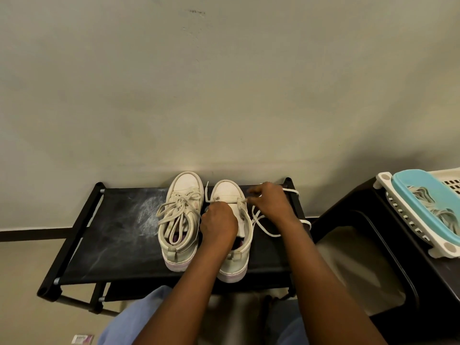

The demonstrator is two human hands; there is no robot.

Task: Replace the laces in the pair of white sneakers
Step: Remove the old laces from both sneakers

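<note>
While the right sneaker (227, 190) stands just beside the laced left sneaker (185, 181), toes to the wall, on the black rack (112, 232), my left hand (219, 221) curls over its tongue, fingers hidden, so I cannot tell what they hold. My right hand (270, 201) pinches the lace (263, 230) by the eyelets; its slack trails across the rack.

I see the left sneaker (179, 220) and right sneaker (230, 192) side by side on the rack (112, 232), toes toward the wall (224, 95) behind. The left hand (218, 221) sits on the right sneaker. The right hand (270, 204), just right of it, pinches a lace (263, 229) trailing over the rack. Far right, a basket (418, 212) holding spare laces (423, 195) rests on a stand (368, 200).
</note>
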